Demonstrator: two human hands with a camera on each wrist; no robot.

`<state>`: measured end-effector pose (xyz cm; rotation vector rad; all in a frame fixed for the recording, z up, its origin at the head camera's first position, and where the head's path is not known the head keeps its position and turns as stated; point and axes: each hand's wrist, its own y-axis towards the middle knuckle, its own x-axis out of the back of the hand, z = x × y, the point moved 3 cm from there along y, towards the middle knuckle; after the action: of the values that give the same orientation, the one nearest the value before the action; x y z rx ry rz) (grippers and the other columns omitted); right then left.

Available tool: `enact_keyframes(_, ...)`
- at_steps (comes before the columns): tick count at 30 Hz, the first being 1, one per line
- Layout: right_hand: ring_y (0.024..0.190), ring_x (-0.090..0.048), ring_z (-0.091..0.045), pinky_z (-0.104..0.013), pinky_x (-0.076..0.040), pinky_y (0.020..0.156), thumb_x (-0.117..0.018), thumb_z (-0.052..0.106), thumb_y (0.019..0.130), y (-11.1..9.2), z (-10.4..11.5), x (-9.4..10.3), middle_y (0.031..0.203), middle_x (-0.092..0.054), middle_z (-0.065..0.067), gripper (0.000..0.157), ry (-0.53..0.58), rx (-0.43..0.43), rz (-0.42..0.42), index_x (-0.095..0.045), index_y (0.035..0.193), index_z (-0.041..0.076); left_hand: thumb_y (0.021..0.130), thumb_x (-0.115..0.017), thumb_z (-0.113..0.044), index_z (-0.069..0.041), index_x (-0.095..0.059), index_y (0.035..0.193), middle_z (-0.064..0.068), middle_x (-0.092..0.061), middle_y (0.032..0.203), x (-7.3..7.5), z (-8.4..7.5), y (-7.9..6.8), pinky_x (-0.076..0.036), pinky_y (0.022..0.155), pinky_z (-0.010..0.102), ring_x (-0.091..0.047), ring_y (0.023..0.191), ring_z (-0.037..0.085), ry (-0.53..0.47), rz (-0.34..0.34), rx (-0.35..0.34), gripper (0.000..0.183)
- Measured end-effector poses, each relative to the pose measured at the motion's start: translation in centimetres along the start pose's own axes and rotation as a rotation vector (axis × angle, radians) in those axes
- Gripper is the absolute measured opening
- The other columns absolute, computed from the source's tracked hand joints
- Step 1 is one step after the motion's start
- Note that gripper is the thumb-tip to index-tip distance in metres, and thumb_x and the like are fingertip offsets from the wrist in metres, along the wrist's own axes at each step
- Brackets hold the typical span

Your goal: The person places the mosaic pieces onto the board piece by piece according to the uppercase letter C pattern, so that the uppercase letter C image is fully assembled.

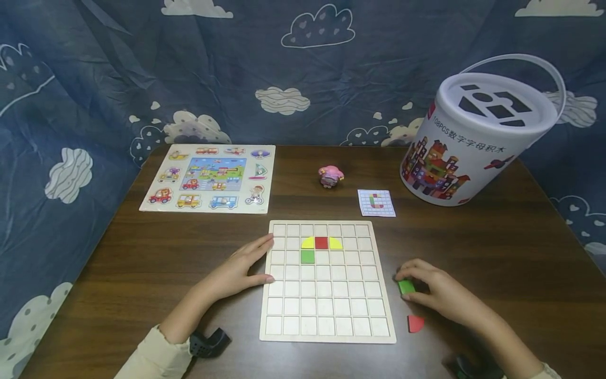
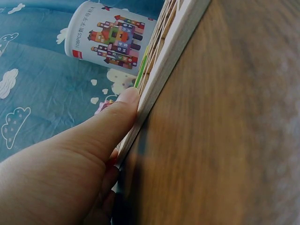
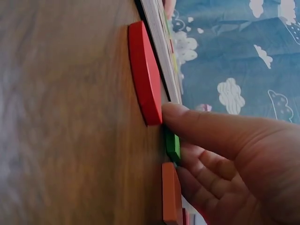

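Note:
A pale wooden grid board [image 1: 326,308] lies on the table. In its upper rows sit a yellow quarter-circle block [image 1: 307,242], a red square block [image 1: 321,242], another yellow quarter-circle block [image 1: 335,243] and a green square block [image 1: 307,257]. My left hand [image 1: 239,267] rests against the board's left edge, thumb and fingers spread. Right of the board, my right hand [image 1: 433,287] pinches a loose green block [image 1: 405,287] [image 3: 173,146] between thumb and fingers, low at the tabletop. Nearer me lies a red quarter-circle block [image 1: 415,323] [image 3: 145,75].
An orange block [image 3: 171,194] lies beyond the right fingers, hidden in the head view. Behind the board are a pattern card [image 1: 376,203], a small pink figure [image 1: 330,176] and a vehicle picture puzzle [image 1: 213,179]. A tall white block bucket [image 1: 473,142] stands at the back right.

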<state>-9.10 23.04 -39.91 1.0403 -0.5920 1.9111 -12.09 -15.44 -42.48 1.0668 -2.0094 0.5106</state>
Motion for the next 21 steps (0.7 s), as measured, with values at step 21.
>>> enact_keyframes(21, 0.081, -0.053, -0.006, -0.026, -0.048, 0.069, -0.073, 0.011, 0.075, 4.3, 7.6, -0.6, 0.101, -0.058, 0.009, 0.028, 0.204, 0.190, -0.229, -0.064, 0.101, 0.009, 0.081, -0.060, -0.048, -0.008, -0.026, 0.142, 0.001, -0.020, 0.147, 0.0, 0.0, 0.0, -0.023, 0.102, 0.044, -0.020, 0.132, 0.022, 0.005, 0.003, -0.001, 0.080)
